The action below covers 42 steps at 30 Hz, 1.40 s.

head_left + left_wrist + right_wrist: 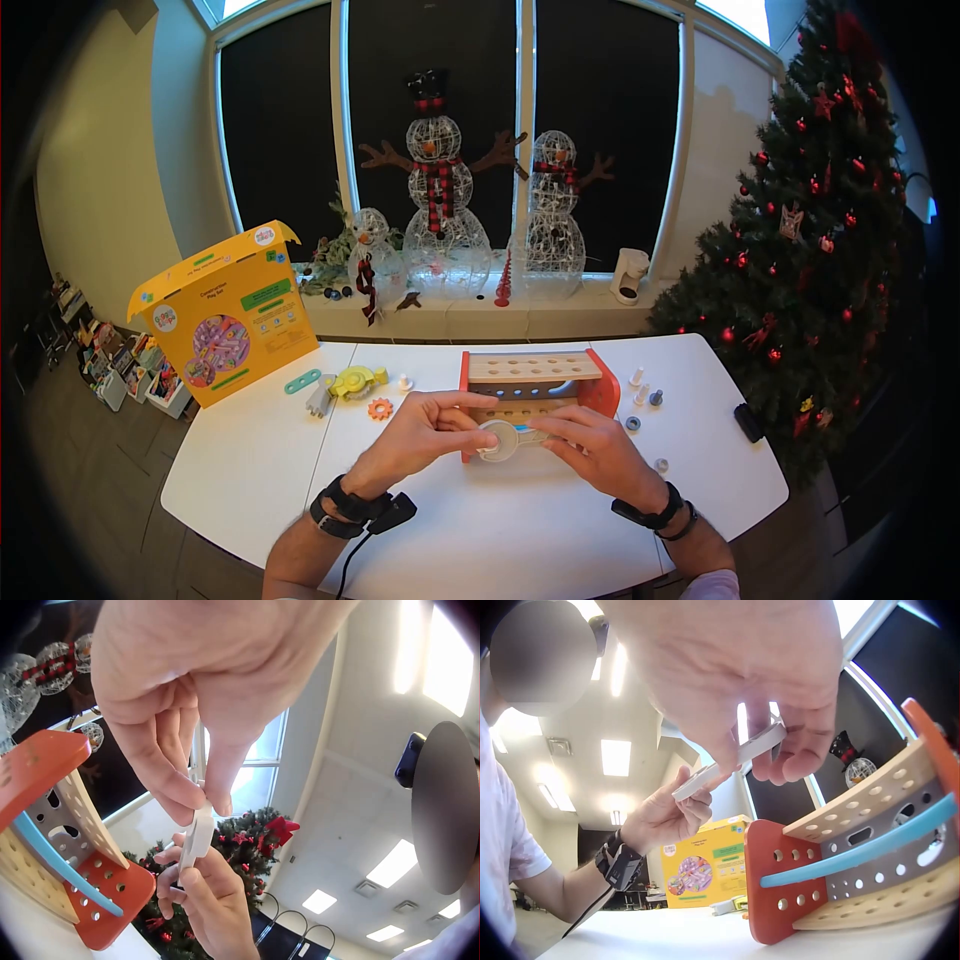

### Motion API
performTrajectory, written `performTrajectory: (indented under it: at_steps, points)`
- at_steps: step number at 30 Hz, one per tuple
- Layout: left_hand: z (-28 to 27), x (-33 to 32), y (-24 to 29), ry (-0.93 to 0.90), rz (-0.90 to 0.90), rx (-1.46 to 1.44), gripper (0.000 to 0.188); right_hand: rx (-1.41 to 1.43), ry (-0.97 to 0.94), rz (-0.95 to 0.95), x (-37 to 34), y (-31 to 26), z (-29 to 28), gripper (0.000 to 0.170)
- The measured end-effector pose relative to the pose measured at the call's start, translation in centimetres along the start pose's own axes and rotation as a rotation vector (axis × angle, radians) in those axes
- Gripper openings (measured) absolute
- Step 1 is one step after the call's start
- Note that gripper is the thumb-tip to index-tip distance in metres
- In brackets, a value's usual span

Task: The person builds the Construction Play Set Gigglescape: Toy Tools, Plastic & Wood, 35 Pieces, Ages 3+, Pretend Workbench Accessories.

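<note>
A flat light-grey toy wrench [507, 441] with a round end is held up between both hands, in front of the toolbox. My left hand [420, 430] pinches its round end between thumb and fingertips. At the other end, my right hand [600, 448] grips the wrench with thumb and fingers. Edge-on, the wrench [731, 763] appears as a thin bar in the right wrist view. Just beyond the hands stands the toy toolbox [532, 366], with perforated wooden slats, red end panels and a blue handle [855, 851]. The hands hide part of its front.
Left of the toolbox lie a yellow-green and grey toy [355, 382], a teal strip [302, 381], an orange gear [380, 409] and a white bolt [405, 383]. Several bolts and nuts [633, 424] sit to the right. A yellow box [225, 310] stands at back left; a black object [748, 423] lies far right.
</note>
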<state>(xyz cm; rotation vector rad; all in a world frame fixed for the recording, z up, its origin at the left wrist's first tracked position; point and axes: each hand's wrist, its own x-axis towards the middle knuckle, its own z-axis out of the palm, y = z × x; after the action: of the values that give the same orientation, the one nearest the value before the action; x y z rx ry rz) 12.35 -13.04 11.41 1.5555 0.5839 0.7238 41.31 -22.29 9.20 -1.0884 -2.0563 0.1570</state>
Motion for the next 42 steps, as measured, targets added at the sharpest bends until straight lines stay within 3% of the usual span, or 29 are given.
performTrajectory:
  at_steps: [3,5,8,11,16,17,19,27,31,33,37,39,42]
  points:
    - [-0.1,0.0,0.1,-0.007,-0.005,-0.03,0.051,0.039,-0.014,0.067,0.0,-0.8,0.0,0.035]
    - [-0.1,0.0,0.5,0.078,-0.074,-0.173,0.038,0.072,-0.026,0.132,-0.1,-1.2,0.1,0.035]
    - [-0.3,-0.3,0.1,0.062,-0.083,-0.279,0.031,0.098,-0.026,0.162,-0.5,-1.4,0.7,0.037]
    - [-0.5,-0.7,0.0,0.002,-0.064,-0.239,0.024,0.252,-0.075,0.262,-1.0,-1.3,1.9,0.036]
    - [-0.3,-0.7,-0.2,0.025,-0.035,-0.212,0.02,0.837,-0.234,0.55,-2.2,-0.6,4.8,0.041]
    - [-0.2,-0.7,-0.1,0.05,-0.034,-0.189,0.019,0.836,-0.236,0.55,-2.3,-0.5,5.1,0.041]
    - [0.0,-0.6,-0.3,0.06,-0.034,-0.17,0.019,1.046,-0.401,0.656,-2.3,-0.4,5.4,0.044]
    - [-0.9,-0.6,-1.1,0.111,0.001,-0.081,0.016,1.293,-0.529,0.796,-2.3,-2.0,5.4,0.048]
    - [-3.9,-0.6,0.2,0.269,0.045,-0.055,0.015,1.314,-0.544,0.88,-3.5,-1.4,6.1,0.048]
    - [-6.6,0.0,0.1,0.392,0.115,0.056,0.017,1.312,-0.554,0.914,-4.5,-0.8,6.3,0.048]
    - [-12.6,2.5,-4.2,0.505,0.09,0.156,0.026,1.288,-0.542,1.004,-5.8,0.2,7.1,0.045]
    - [-14.3,3.6,-6.2,0.534,-0.01,0.721,0.026,1.315,-0.528,1.013,-6.0,0.8,7.7,0.043]
    - [-16.4,6.4,-12.2,0.489,0.037,0.998,0.035,1.349,-0.494,1.016,-6.0,1.7,8.8,0.039]
